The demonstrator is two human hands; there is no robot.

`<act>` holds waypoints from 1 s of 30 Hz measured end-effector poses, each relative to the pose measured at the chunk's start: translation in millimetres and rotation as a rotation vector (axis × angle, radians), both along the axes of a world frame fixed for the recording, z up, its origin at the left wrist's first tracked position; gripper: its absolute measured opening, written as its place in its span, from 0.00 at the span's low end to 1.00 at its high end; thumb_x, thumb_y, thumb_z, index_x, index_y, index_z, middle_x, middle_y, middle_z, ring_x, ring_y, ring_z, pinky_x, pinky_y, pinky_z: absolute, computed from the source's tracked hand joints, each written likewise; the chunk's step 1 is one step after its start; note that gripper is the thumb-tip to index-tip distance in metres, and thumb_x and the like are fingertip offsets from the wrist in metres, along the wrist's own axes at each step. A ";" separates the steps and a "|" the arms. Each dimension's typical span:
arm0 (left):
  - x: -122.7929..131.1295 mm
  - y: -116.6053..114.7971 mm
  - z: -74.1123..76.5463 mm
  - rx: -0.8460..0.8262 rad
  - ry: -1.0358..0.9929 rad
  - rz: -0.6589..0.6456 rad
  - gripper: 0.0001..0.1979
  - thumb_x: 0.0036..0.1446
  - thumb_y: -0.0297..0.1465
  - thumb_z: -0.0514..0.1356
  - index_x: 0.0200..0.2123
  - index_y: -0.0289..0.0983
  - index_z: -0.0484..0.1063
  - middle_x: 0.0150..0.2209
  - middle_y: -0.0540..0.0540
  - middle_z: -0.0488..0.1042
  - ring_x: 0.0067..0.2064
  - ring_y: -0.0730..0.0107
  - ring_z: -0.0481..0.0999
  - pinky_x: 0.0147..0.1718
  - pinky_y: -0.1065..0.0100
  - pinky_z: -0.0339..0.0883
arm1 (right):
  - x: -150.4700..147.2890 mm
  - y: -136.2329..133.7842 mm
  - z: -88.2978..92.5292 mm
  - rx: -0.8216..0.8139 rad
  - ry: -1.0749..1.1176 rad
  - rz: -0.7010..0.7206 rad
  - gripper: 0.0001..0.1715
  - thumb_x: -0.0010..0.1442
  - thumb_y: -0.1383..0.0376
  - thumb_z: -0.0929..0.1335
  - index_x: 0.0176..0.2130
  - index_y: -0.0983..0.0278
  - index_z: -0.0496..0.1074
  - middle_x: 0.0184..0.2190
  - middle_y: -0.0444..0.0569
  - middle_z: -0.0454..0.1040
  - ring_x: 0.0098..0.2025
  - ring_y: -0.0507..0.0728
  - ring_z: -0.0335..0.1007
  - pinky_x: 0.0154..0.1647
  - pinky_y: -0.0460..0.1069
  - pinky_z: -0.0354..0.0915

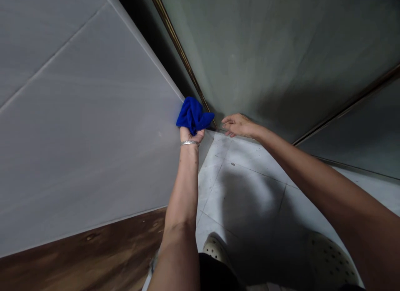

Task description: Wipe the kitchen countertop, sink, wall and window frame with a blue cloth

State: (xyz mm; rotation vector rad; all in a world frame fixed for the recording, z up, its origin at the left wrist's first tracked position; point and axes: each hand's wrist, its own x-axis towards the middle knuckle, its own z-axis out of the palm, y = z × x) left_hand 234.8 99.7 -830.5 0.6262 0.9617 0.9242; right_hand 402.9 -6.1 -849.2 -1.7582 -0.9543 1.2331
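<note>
My left hand (190, 135) is closed around a bunched blue cloth (193, 114) and presses it against the grey tiled wall (87, 128), near the wall's edge low down. A silver bangle (189, 143) circles that wrist. My right hand (239, 125) reaches to the bottom of the frosted glass panel (281, 57), its fingers loosely curled and touching the panel's lower edge beside the brass-coloured frame strip (187, 66). It holds nothing that I can see.
The floor (250, 186) is pale square tiles with dark grout. A brown band (93, 253) runs along the wall's base. A second glass panel (359, 132) stands at the right. My light perforated shoes (215, 249) show at the bottom.
</note>
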 end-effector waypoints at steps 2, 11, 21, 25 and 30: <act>-0.5 -5.9 10.8 0.119 -0.021 -0.006 0.24 0.68 0.47 0.62 0.62 0.43 0.76 0.48 0.41 0.84 0.56 0.56 0.81 0.55 0.58 0.79 | 2.4 -0.4 1.2 0.004 0.084 -0.038 0.16 0.70 0.59 0.70 0.53 0.64 0.77 0.48 0.56 0.81 0.37 0.59 0.83 0.35 0.50 0.79; -24.8 -9.8 -8.7 0.491 0.257 0.032 0.22 0.48 0.41 0.79 0.45 0.41 0.83 0.49 0.45 0.83 0.62 0.54 0.77 0.65 0.56 0.70 | 13.9 -12.0 18.9 0.018 0.534 -0.178 0.34 0.75 0.44 0.58 0.64 0.66 0.68 0.58 0.66 0.75 0.45 0.64 0.82 0.42 0.58 0.81; -23.8 -18.8 -22.2 0.296 0.156 -0.033 0.21 0.51 0.41 0.76 0.46 0.40 0.81 0.46 0.45 0.83 0.55 0.55 0.81 0.53 0.61 0.79 | -13.9 -15.4 19.9 0.032 0.480 0.026 0.31 0.71 0.48 0.68 0.64 0.62 0.70 0.63 0.65 0.72 0.47 0.63 0.82 0.41 0.57 0.83; -14.3 -32.6 -29.4 0.143 0.205 -0.077 0.17 0.59 0.42 0.71 0.47 0.39 0.79 0.41 0.44 0.83 0.48 0.57 0.83 0.45 0.64 0.80 | -18.3 -10.5 11.2 -0.008 0.233 -0.085 0.42 0.67 0.52 0.73 0.72 0.57 0.60 0.66 0.60 0.70 0.51 0.62 0.81 0.42 0.55 0.83; 2.6 -58.0 -55.8 -0.128 0.319 -0.322 0.17 0.68 0.43 0.62 0.45 0.35 0.79 0.37 0.40 0.82 0.42 0.53 0.84 0.40 0.58 0.81 | -20.1 -12.3 -8.0 -0.122 0.103 -0.074 0.21 0.70 0.57 0.70 0.56 0.66 0.76 0.57 0.60 0.77 0.50 0.62 0.79 0.40 0.54 0.82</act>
